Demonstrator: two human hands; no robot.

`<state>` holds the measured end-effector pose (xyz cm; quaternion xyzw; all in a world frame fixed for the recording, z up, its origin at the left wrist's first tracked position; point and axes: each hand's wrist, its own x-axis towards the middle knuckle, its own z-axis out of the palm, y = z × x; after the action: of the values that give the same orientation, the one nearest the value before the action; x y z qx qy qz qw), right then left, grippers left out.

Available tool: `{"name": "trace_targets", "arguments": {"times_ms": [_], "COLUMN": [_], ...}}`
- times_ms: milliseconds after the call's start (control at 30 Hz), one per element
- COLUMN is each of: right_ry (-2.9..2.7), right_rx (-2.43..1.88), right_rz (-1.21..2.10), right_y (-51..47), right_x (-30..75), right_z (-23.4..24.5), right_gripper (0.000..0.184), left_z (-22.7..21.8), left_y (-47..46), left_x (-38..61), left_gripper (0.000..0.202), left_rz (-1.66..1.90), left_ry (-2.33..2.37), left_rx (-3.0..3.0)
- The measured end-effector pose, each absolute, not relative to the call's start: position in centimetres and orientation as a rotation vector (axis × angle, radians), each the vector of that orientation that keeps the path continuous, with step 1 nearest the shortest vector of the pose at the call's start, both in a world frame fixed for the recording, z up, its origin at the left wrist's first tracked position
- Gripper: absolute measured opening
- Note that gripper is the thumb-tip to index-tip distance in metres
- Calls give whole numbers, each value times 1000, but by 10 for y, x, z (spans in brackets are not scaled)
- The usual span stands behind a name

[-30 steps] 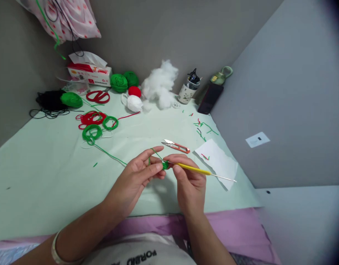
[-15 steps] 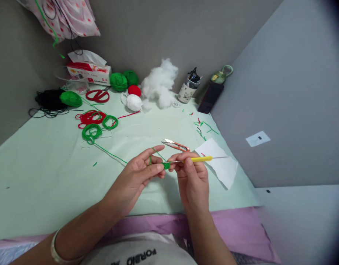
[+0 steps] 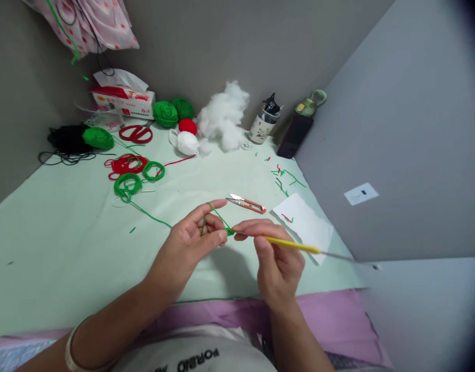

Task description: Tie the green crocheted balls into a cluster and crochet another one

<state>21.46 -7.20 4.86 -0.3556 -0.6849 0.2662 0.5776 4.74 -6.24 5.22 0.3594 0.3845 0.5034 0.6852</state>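
Note:
My left hand [image 3: 196, 232] pinches a small green crochet piece [image 3: 230, 232] between thumb and fingers. Green yarn [image 3: 218, 213] runs taut from its raised index finger down to the piece. A crochet hook [image 3: 291, 244] with a yellow handle is gripped in my right hand [image 3: 278, 258], and its tip meets the green piece. The hook's back end slants down to the right. From my left hand a green strand [image 3: 150, 217] trails to a loose green coil [image 3: 128, 186] on the table. Orange thread snips [image 3: 255, 206] lie just beyond my hands.
White paper [image 3: 305, 227] lies on the right, with yarn scraps [image 3: 287, 175] behind it. Along the back stand green yarn balls [image 3: 165, 114], white stuffing [image 3: 224, 116], a pen cup [image 3: 261, 126], a phone [image 3: 295, 135] and a tissue box [image 3: 123, 103]. Red scissors [image 3: 136, 134] lie at left.
My right hand has moved a little right and turned, so the hook now slants down to the right instead of lying nearly level. My left hand has shifted slightly left, still pinching the piece.

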Motion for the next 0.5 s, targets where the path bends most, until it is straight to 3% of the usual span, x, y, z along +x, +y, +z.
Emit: {"name": "trace_targets", "arguments": {"times_ms": [133,333,500], "right_ry": [-1843,-1764,-1893], "right_rx": [-774,-828,-897], "right_rz": [316,462,211], "right_y": [-75,-73,-78], "right_x": [215,216,215], "right_z": [46,47,36], "right_gripper": [26,28,43], "left_z": [50,53,57], "left_y": [-63,-65,-65], "left_x": [47,46,50], "left_gripper": [47,47,52], "left_rz": [1157,1191,1197], "left_ry": [888,935,907], "left_rx": [836,865,814]}}
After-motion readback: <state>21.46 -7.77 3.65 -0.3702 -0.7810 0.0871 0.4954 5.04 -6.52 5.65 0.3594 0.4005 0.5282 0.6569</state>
